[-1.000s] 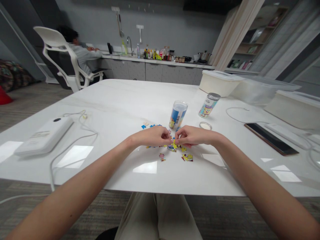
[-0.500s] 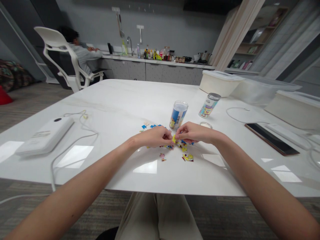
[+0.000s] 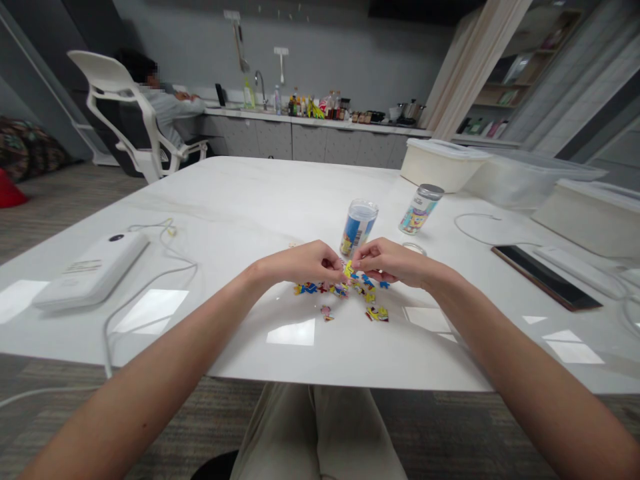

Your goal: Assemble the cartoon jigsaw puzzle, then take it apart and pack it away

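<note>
Between my hands is a yellow jigsaw puzzle piece (image 3: 349, 269), lifted a little above the others. My left hand (image 3: 316, 262) pinches its left side. My right hand (image 3: 383, 260) grips it from the right with thumb and fingers. Several loose puzzle pieces (image 3: 306, 289) in blue, yellow and red lie on the table under and around both hands. Closer to me rest a small pink piece (image 3: 327, 313) and a yellow cluster (image 3: 377, 314). Right behind my hands stands a clear can (image 3: 358, 227) with a blue printed label. My fingers hide some of the pieces.
A second printed can (image 3: 421, 210) and a ring-shaped lid (image 3: 415, 249) are to the right. Farther right lie a dark phone (image 3: 545, 277) and cables, with storage boxes (image 3: 443, 163) behind. A white power bank (image 3: 93, 270) sits left. A person (image 3: 167, 107) sits beyond the table.
Both hands have risen slightly with the yellow puzzle piece between them. More of the loose pieces below my left hand now show.
</note>
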`<state>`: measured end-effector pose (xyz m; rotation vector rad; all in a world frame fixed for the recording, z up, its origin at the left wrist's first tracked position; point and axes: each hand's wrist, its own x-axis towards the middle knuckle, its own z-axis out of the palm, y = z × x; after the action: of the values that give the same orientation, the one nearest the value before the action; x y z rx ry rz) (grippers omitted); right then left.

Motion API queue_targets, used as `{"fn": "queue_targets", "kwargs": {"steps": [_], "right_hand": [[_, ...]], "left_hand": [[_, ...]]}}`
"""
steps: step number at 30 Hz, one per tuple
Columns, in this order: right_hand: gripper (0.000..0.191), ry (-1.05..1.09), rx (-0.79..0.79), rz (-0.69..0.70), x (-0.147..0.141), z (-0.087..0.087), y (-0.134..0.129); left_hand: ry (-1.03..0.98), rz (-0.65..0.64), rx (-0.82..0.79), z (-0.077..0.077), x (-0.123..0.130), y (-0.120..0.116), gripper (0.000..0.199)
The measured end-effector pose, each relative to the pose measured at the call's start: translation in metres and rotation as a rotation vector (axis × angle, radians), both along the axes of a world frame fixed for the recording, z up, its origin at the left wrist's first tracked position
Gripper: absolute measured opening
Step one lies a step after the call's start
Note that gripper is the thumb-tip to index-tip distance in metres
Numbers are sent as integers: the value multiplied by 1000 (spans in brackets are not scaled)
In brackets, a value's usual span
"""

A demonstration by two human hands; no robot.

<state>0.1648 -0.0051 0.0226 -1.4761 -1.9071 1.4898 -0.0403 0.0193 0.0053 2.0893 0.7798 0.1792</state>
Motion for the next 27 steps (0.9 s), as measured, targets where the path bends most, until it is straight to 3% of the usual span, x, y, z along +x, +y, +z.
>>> {"fn": "queue_targets", "kwargs": {"steps": [8,15,20,25,27], "right_hand": [[15,77,-18,-55,-3,0,-2],[19,96,193,-50,-3,0,-2],[15,179,-3,-119,-1,0,-1],[16,242,259,-57,-1,2,-3],[17,269,270,-81,-1,2,-4]], "left_hand": [[6,-2,-21,8,-1,0,25],[-34,73,-80,8,-3,1,27],[-123,73,112,7,1,-1,19],[-171,73,-51,11,3,-6,21],[-201,65,-44,12,2,-6,19]]}}
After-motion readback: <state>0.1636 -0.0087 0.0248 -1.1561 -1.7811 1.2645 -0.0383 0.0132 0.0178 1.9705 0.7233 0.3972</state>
